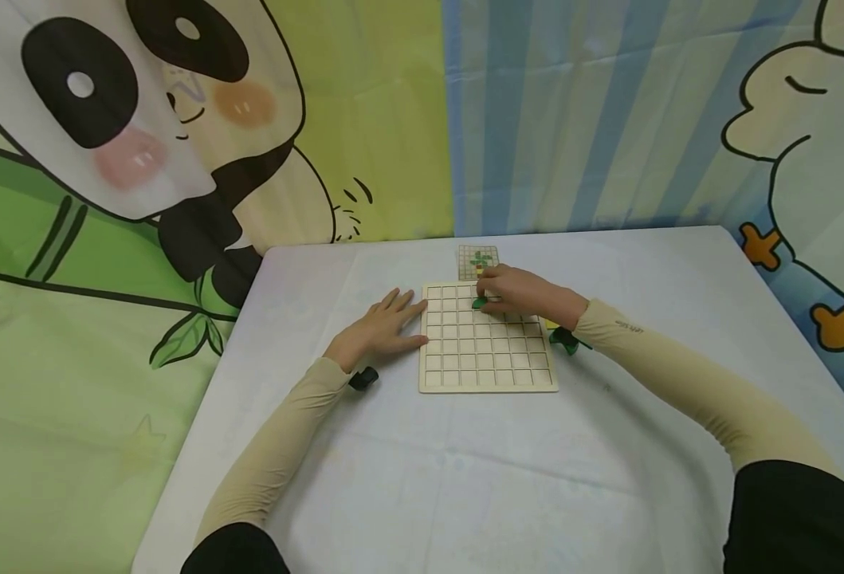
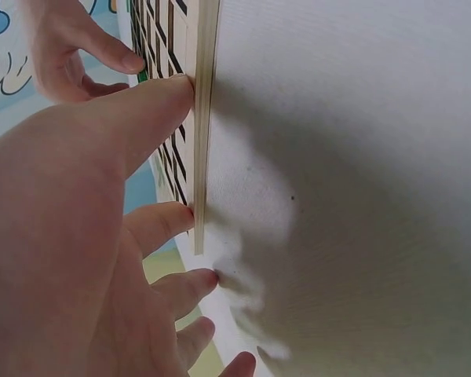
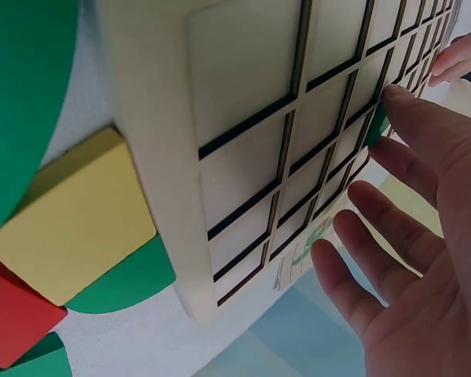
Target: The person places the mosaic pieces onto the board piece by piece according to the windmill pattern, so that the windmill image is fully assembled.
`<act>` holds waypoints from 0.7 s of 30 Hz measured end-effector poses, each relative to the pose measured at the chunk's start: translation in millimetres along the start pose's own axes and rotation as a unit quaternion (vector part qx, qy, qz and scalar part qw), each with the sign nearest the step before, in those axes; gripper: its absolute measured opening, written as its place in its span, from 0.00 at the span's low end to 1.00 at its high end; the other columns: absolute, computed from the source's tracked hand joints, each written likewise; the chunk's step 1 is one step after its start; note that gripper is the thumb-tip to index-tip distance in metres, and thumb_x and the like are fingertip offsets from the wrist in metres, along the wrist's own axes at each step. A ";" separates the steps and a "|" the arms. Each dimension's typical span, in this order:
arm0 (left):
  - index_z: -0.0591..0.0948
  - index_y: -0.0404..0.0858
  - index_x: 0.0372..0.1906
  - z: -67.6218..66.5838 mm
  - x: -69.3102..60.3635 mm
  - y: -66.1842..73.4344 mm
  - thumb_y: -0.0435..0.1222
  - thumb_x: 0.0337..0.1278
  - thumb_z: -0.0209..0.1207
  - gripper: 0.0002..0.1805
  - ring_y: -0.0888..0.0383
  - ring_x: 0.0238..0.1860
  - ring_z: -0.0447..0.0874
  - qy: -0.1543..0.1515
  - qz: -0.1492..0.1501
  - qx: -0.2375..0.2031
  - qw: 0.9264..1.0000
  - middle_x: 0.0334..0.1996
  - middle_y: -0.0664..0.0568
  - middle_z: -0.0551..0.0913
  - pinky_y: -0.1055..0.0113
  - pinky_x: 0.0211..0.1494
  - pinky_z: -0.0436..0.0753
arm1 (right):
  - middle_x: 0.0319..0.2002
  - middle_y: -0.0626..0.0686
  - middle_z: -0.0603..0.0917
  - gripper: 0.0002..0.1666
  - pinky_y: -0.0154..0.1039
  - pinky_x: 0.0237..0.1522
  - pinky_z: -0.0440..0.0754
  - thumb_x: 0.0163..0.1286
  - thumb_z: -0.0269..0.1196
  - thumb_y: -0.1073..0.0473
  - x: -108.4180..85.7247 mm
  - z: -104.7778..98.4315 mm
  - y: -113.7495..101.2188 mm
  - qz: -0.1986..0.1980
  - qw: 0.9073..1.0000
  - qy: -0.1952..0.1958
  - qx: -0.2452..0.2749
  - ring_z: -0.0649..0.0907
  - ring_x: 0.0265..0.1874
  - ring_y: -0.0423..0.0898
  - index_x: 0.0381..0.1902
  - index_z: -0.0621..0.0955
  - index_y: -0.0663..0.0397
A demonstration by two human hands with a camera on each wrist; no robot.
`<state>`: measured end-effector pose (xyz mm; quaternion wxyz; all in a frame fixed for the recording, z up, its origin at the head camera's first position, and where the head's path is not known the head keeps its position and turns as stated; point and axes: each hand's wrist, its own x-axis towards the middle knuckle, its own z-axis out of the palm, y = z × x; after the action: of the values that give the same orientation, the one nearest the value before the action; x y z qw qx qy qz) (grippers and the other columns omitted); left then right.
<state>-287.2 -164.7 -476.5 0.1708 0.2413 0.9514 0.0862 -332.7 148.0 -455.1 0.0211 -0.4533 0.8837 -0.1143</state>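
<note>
A pale wooden grid board (image 1: 488, 346) lies on the white table. My left hand (image 1: 382, 327) has its fingers spread, with thumb and a fingertip touching the board's left edge; the left wrist view shows this hand (image 2: 102, 188) against the rim (image 2: 206, 118). Over the board's upper part, my right hand (image 1: 525, 292) pinches a green piece (image 1: 479, 303) between thumb and index finger. In the right wrist view the green piece (image 3: 378, 126) is at a grid cell under the thumb of that hand (image 3: 424, 204), other fingers loosely extended.
A small card (image 1: 476, 259) with a gridded plant picture lies behind the board. Beside the board's right edge are a yellow block (image 3: 82, 220), a red block (image 3: 16, 314) and green pieces (image 3: 129, 275), partly under my right forearm in the head view.
</note>
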 end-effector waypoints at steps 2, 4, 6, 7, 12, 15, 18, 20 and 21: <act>0.48 0.56 0.82 -0.8 0.3 0.1 0.68 0.66 0.47 0.46 0.45 0.83 0.29 0.000 0.000 0.000 1.000 0.83 0.48 0.41 0.40 0.81 0.47 | 0.52 0.61 0.81 0.14 0.54 0.54 0.80 0.69 0.68 0.54 -0.1 -0.7 0.3 0.008 1.000 -0.003 -0.002 0.80 0.52 0.58 0.47 0.84 0.56; 0.48 0.55 0.82 -1.8 0.6 0.2 0.67 0.66 0.48 0.46 0.45 0.83 0.29 -0.001 0.000 -0.004 1.000 0.83 0.48 0.41 0.40 0.81 0.47 | 0.54 0.61 0.80 0.14 0.54 0.56 0.80 0.69 0.68 0.54 0.0 -1.4 0.8 0.016 1.000 -0.009 -0.006 0.80 0.55 0.59 0.48 0.84 0.55; 0.48 0.55 0.82 -2.6 0.8 0.2 0.67 0.66 0.49 0.46 0.45 0.83 0.29 -0.003 0.000 -0.006 1.000 0.83 0.48 0.41 0.40 0.81 0.46 | 0.55 0.61 0.80 0.14 0.53 0.57 0.80 0.69 0.68 0.54 -0.1 -1.9 1.1 0.018 1.000 -0.013 -0.013 0.80 0.56 0.59 0.48 0.84 0.55; 0.48 0.55 0.82 -2.8 0.9 0.2 0.67 0.66 0.49 0.46 0.46 0.83 0.29 -0.004 -0.001 -0.007 1.000 0.83 0.48 0.41 0.40 0.81 0.46 | 0.55 0.61 0.80 0.14 0.53 0.57 0.80 0.69 0.68 0.55 -0.1 -2.4 1.1 0.018 1.000 -0.014 -0.014 0.80 0.56 0.60 0.48 0.84 0.55; 0.48 0.56 0.82 -3.0 1.4 0.3 0.67 0.66 0.49 0.46 0.45 0.83 0.29 -0.006 -0.002 -0.003 1.000 0.83 0.48 0.41 0.40 0.81 0.47 | 0.55 0.61 0.80 0.15 0.54 0.57 0.80 0.69 0.68 0.55 -1.6 -4.4 0.1 0.020 1.000 -0.014 -0.005 0.80 0.56 0.60 0.49 0.84 0.56; 0.49 0.55 0.82 -3.0 1.1 0.6 0.67 0.66 0.49 0.46 0.45 0.83 0.29 -0.005 -0.002 0.000 1.000 0.83 0.47 0.41 0.40 0.81 0.47 | 0.55 0.60 0.80 0.17 0.53 0.56 0.80 0.70 0.67 0.54 -4.7 -4.7 0.7 0.028 0.999 -0.016 0.003 0.80 0.54 0.59 0.52 0.83 0.58; 0.49 0.55 0.82 -3.0 0.8 1.1 0.67 0.66 0.49 0.46 0.45 0.83 0.29 -0.005 0.001 -0.002 1.000 0.83 0.47 0.42 0.40 0.81 0.47 | 0.55 0.59 0.80 0.18 0.53 0.54 0.80 0.72 0.65 0.54 -11.1 -6.6 2.4 0.044 0.999 -0.018 0.016 0.80 0.53 0.58 0.54 0.82 0.58; 0.49 0.55 0.82 -3.1 0.7 1.3 0.67 0.66 0.49 0.46 0.45 0.83 0.29 -0.006 0.003 -0.004 1.000 0.83 0.47 0.41 0.40 0.81 0.47 | 0.56 0.59 0.80 0.18 0.54 0.55 0.80 0.74 0.63 0.54 -18.0 -10.0 4.6 0.063 0.997 -0.020 0.028 0.79 0.54 0.58 0.56 0.82 0.58; 0.49 0.55 0.82 -3.1 0.8 1.4 0.67 0.66 0.49 0.46 0.45 0.83 0.29 -0.005 0.004 -0.005 1.000 0.83 0.47 0.41 0.40 0.81 0.47 | 0.57 0.59 0.80 0.18 0.54 0.56 0.80 0.74 0.63 0.53 -21.8 -12.2 6.1 0.079 0.996 -0.021 0.037 0.79 0.55 0.58 0.56 0.82 0.57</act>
<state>-288.4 -163.3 -473.6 0.1765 0.2444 0.9492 0.0906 -326.4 171.3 -446.0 0.0656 -0.3837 0.9112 -0.1349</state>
